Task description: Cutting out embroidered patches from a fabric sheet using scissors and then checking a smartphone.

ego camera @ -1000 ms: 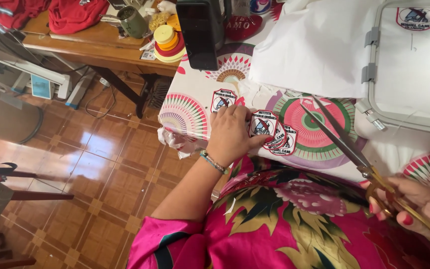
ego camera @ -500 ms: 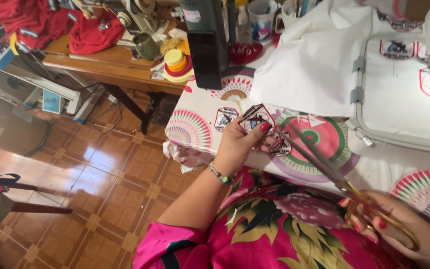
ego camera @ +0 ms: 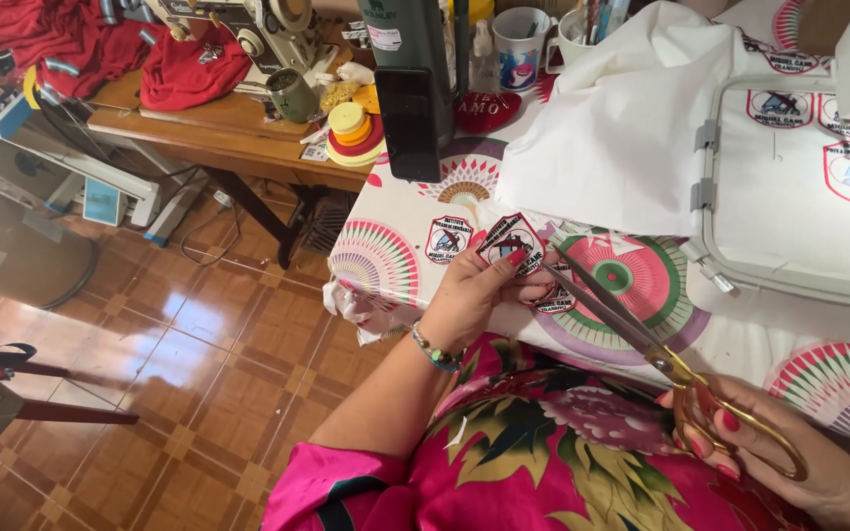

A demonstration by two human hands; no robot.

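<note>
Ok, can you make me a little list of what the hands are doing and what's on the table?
left hand: holds a small embroidered patch up by its edge
right hand: fingers through the gold handles of long scissors
scissor tips: at the patch
table: patterned cloth, one more patch lying flat
white fabric: heaped beside an embroidery hoop
side bench: stack of coloured rolls

scissors (ego camera: 641, 329): shiny metal, gold handles | patch (ego camera: 509, 241): embroidered cloth | floor (ego camera: 179, 334): glossy tile
</note>
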